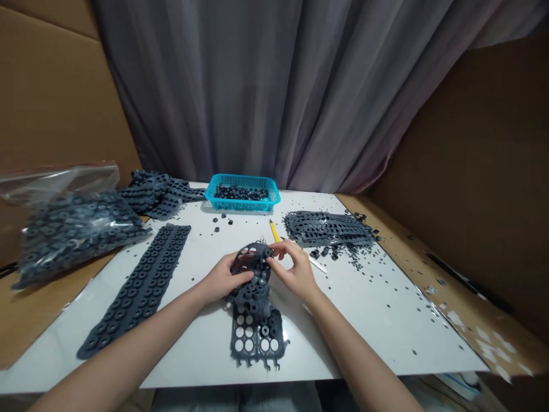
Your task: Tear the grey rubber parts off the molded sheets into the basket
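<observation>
Both my hands are at the middle of the white table, over a dark grey rubber sheet moulded with round rings. Much of its lower part is punched into empty holes, and a few rings remain attached. My left hand grips the sheet's raised, curled part from the left. My right hand pinches a ring at the sheet's upper edge between thumb and fingers. Fingers hide part of the sheet.
A teal plastic basket of dark rings stands at the far edge. A yellow pencil lies near my right hand. An uncut rubber strip lies left, a bulging plastic bag beyond it. Rubber scraps heap at right.
</observation>
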Available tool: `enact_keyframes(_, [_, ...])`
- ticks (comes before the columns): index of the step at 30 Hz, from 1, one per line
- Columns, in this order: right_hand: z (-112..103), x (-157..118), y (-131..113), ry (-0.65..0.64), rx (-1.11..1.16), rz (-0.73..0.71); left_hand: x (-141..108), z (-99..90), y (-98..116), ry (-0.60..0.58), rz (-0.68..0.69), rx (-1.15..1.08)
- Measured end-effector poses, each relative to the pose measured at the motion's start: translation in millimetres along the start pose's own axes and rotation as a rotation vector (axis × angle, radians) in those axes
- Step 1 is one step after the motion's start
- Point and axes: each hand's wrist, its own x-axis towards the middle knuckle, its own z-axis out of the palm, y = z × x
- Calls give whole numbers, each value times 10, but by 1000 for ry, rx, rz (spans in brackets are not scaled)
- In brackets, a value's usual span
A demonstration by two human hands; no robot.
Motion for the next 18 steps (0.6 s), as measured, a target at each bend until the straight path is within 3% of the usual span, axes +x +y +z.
enact_keyframes(3, [41, -29, 24, -77, 221, 154, 11, -76, 29, -96, -44, -22])
enact_keyframes(6, [118, -69, 9, -191, 332, 201, 24, -66, 70, -139, -81, -14])
enact_keyframes(14, [169, -82, -64, -379, 140, 87, 11, 123, 49, -15, -128, -214])
enact_keyframes(16, [163, -78, -73, -409, 223, 109, 0, 139, 45, -2, -160, -263])
enact_keyframes(18, [178, -78, -76, -414, 471, 243, -4, 154, 42, 7, -199, -316])
